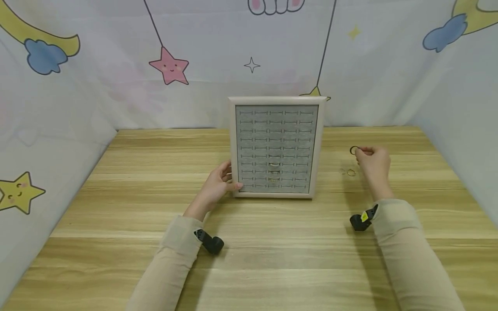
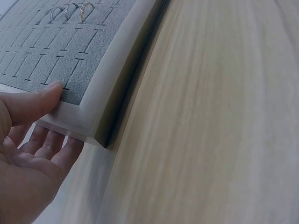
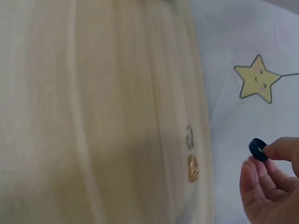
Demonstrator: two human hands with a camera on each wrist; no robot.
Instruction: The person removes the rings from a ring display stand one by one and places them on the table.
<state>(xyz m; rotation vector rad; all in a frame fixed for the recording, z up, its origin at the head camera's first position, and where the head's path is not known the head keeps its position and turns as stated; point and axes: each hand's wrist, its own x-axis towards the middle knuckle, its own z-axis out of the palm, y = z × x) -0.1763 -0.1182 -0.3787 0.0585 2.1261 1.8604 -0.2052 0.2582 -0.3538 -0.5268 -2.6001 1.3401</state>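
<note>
A framed ring display board (image 1: 249, 194) with grey slotted padding stands upright on the table. My left hand (image 1: 215, 183) grips its lower left edge, thumb over the front and the other fingers round the side. Three rings (image 2: 70, 11) sit in slots in the middle column, low on the padding. My right hand (image 1: 375, 164) pinches a dark ring (image 3: 258, 150) between thumb and fingertips, to the right of the board. On the table by that hand lie a gold ring (image 1: 351, 172) and a silver ring (image 3: 189, 137), side by side.
The wood-grain table (image 1: 280, 259) runs back to a white curtain (image 1: 218, 52) printed with stars, moons and clouds. Similar cloth hangs at both sides. A small black camera is strapped at each wrist.
</note>
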